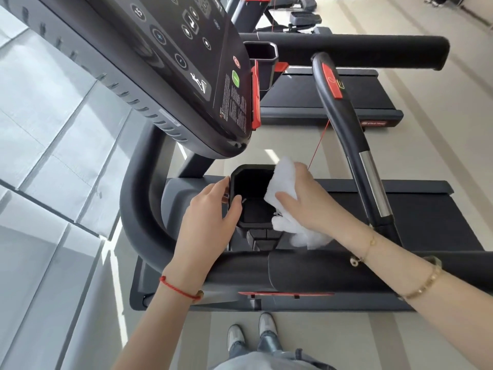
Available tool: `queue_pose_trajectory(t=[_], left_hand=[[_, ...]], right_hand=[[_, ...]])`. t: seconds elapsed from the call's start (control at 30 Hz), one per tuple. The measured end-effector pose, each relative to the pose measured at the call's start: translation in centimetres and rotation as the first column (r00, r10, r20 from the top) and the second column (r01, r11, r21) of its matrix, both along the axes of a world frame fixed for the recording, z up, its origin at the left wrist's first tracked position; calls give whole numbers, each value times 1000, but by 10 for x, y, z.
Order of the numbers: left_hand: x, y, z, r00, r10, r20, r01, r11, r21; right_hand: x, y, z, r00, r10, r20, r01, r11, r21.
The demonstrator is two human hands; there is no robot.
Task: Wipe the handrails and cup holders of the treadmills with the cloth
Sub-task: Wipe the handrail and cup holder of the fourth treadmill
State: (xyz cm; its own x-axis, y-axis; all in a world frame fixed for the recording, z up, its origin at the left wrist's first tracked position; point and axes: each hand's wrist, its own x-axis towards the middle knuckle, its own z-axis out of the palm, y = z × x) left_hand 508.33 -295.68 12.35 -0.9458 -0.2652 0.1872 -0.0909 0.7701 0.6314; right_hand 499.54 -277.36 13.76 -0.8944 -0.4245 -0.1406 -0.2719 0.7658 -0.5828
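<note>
Two hands work at one black cup holder (pixel 253 212) mid-frame, mounted under the console (pixel 186 62) of the near treadmill (pixel 426 209). Left hand (pixel 210 222) grips the cup holder's left wall: thumb curled over the rim into the opening, fingers wrapped round the outside. Right hand (pixel 306 198) holds a white cloth (pixel 284 182) and presses it on the holder's right rim; thumb lies flat across the cloth, fingers curled behind it, and the far end of the cloth sticks up past the fingers. Rest of the cloth hangs bunched below the palm, just right of the holder's near corner. Inside of the holder is dark, bottom visible, nothing in it that I can make out.

Near handrail (pixel 306 271), black and padded, runs left-right under both forearms. Right handrail (pixel 344 124) runs far from the near right, with a chrome section and a red panel near its far tip. Thin red cord (pixel 318 145) drops from it toward the right hand. Second cup holder (pixel 262 60) sits at the far edge of the console, beside a red bracket. Another treadmill (pixel 333 97) lies far right, with a thick black bar across it.

Red string bracelet (pixel 178 288) on left wrist, gold chains on right wrist and forearm. Pale shoes (pixel 253 332) on the beige floor (pixel 440 156), near bottom centre.
</note>
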Motion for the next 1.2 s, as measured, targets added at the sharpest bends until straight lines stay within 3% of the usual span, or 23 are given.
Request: queue_pose_trajectory(t=[0.17,0.3,0.47,0.6,0.73,0.83,0.9,1.0,1.1,1.2], left_hand=[[1,1,2,1000,10,-11,-10,1000,0],[0,1,2,999,17,-39,-17,1000,4],[0,-1,0,1000,15,-14,-15,1000,12],[-1,-3,0,1000,7,17,-7,1000,18],[-1,-3,0,1000,5,27,-6,1000,22],[1,-4,-1,1000,-4,18,4,1000,22],[3,-4,1,1000,-9,12,9,1000,23],[10,-4,5,1000,-14,-20,15,998,57],[19,-7,6,999,-9,-42,13,995,97],[24,-6,5,1000,-19,-8,19,993,113]], right_hand=[[-46,-26,14,916,382,-122,-359,917,174],[-56,-52,17,822,552,-141,-502,819,278],[-47,-31,16,903,402,-152,-369,906,206],[-24,1,13,988,150,34,-152,986,67],[11,20,8,988,15,155,1,995,-102],[26,37,19,992,-17,126,35,989,-146],[35,49,32,998,22,53,-13,985,-173],[49,50,46,971,240,8,-237,963,-132],[50,28,36,886,459,-68,-448,884,133],[49,-7,26,836,514,-193,-454,844,286]])
